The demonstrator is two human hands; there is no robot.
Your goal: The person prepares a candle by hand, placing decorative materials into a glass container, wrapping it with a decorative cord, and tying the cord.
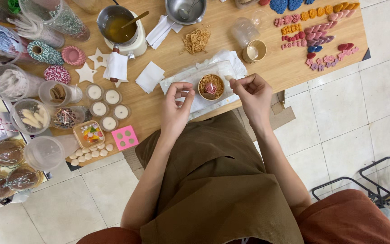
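A small round cup (pixel 211 86) with brown shreds and a pink wax flower inside stands on a white cloth (pixel 195 74) at the near edge of a wooden table (pixel 168 58). My left hand (pixel 177 101) hovers just left of the cup, thumb and fingers curled together; I cannot see anything in it. Just right of the cup, my right hand (pixel 251 92) pinches a tiny pale piece between thumb and fingertips.
A wax melter pot (pixel 120 29) with amber liquid, a metal bowl (pixel 185 10), several white tealight candles (pixel 104 106), twine spools, plastic jars and a pink mould (pixel 124 137) crowd the left. Coloured wax shapes (pixel 317 31) lie at the right. A black metal frame (pixel 375 185) stands on the tiled floor.
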